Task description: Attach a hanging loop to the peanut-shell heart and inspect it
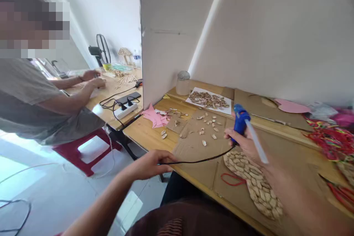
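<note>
My right hand (pixel 250 143) is wrapped around the handle of a blue glue gun (pixel 240 120). A long whitish glue stick (pixel 256 142) juts from its back end. The gun's black cord (pixel 199 161) runs left to my left hand (pixel 153 164), whose thumb and fingers close on it at the table's edge. Below my right hand lies a flat piece covered in rows of tan shells (pixel 262 188), partly hidden by my forearm. A red string loop (pixel 233 180) sticks out from its side. Loose shells (pixel 212 125) are scattered on the cardboard (pixel 193 151).
More shells (pixel 208 100) lie on white paper near a lidded jar (pixel 183 83). Pink paper scraps (pixel 155 117) are at left, tangled red cords (pixel 332 136) and red-handled pliers (pixel 341 191) at right. Another person (pixel 44 92) works at the neighbouring table beside a power strip (pixel 125 111).
</note>
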{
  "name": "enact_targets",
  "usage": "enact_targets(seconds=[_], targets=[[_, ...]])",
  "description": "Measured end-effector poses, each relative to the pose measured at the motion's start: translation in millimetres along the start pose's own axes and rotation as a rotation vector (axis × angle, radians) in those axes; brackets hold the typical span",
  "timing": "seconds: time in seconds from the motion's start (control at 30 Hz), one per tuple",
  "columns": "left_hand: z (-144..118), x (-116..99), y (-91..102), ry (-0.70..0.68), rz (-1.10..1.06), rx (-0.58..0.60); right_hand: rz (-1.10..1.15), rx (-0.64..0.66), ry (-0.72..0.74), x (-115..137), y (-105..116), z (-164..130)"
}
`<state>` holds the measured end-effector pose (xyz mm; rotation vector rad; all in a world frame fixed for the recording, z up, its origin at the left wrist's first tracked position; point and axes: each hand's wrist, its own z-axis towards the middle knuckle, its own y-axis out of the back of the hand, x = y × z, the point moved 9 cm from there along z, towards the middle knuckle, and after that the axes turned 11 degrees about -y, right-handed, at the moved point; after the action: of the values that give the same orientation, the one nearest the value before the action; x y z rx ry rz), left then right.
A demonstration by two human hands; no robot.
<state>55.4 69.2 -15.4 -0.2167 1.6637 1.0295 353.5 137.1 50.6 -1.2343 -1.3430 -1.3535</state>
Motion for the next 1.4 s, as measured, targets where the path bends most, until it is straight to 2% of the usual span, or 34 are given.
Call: enact_targets(seconds=[0.1, 0.17, 0.27, 0.4, 0.47, 0.53, 0.63, 0.7, 0.77, 0.87, 0.9, 0.97, 1.07, 1.13, 1.23, 1.4], targets=[[-48.6, 34.7, 41.4, 0.135, 0.08, -0.115, -0.2, 0.161, -0.093, -9.3, -52.5, 7.7], [-76.2, 57.6, 59.1, 0.22, 0.077, -0.165, -0.423, 0.199, -0.063, -9.6, -85.8, 10.3], [-102.8, 84.2, 71.7, 0.295, 0.064, -0.216, -0.789, 0.147, 0.056, -2.8, -131.4, 12.5], [-120.7, 106.5, 81.9, 0.345, 0.086, -0.306, -1.094, 0.143, 0.101, -1.0, -182.3, 13.4], [-128.8, 116.4, 87.8, 0.383, 0.108, -0.334, -1.181, 0.144, 0.127, 0.4, -197.7, 12.1], [-135.8, 123.9, 95.4, 0.418, 0.146, -0.354, -1.228, 0.137, 0.141, 0.6, -203.6, 9.0], [-136.0, 121.5, 113.8, 0.418, 0.258, -0.455, -1.247, 0.102, 0.168, -1.2, -194.7, -1.3], [-122.9, 106.5, 128.0, 0.36, 0.36, -0.577, -1.232, 0.067, 0.21, -2.5, -180.7, -11.7], [-93.2, 83.2, 136.2, 0.222, 0.406, -0.67, -1.195, 0.027, 0.233, -5.1, -163.1, -21.9], [-24.3, 50.1, 134.6, 0.015, 0.462, -0.631, -1.093, -0.03, 0.223, -9.5, -139.5, -32.3], [-0.7, 45.2, 133.5, 0.005, 0.489, -0.603, -1.06, -0.041, 0.217, -10.9, -134.3, -34.2], [40.7, 46.6, 132.6, 0.068, 0.524, -0.554, -1.013, -0.059, 0.201, -13.4, -127.1, -36.1], [82.3, 56.0, 131.7, 0.113, 0.513, -0.522, -0.97, -0.074, 0.172, -16.5, -120.5, -36.2], [94.8, 66.1, 131.8, 0.145, 0.508, -0.508, -0.951, -0.062, 0.163, -17.9, -119.6, -35.8], [97.2, 79.3, 137.2, 0.191, 0.5, -0.512, -0.96, -0.034, 0.151, -19.1, -125.1, -32.2], [92.0, 87.3, 156.2, 0.201, 0.484, -0.537, -1.009, 0.061, 0.152, -17.0, -160.8, -9.4]])
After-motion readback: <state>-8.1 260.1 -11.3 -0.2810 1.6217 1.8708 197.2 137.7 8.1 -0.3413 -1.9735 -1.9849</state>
